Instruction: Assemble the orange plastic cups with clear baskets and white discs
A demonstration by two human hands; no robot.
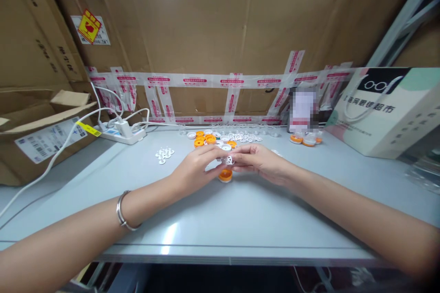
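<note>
Both hands meet over the middle of the table. My left hand [199, 167] is closed, its fingertips pinching a small white plastic part with cut-outs [229, 160]. From the other side my right hand [263, 162] grips the same white part between thumb and fingers. Just beneath the fingers sits an orange ring-shaped cap [225, 176] on the table. Behind the hands lie several orange caps [199, 143] and white round pieces [225, 147]. To the left of my left hand is a small group of white pegged discs [164, 154].
At the back lie white openwork discs [244, 137] and a row of clear pieces. A phone-like object [302, 110] stands near orange-based clear pieces [308, 140]. A paper bag [374, 110] is right; a power strip [123, 135] and open carton [44, 132] are left.
</note>
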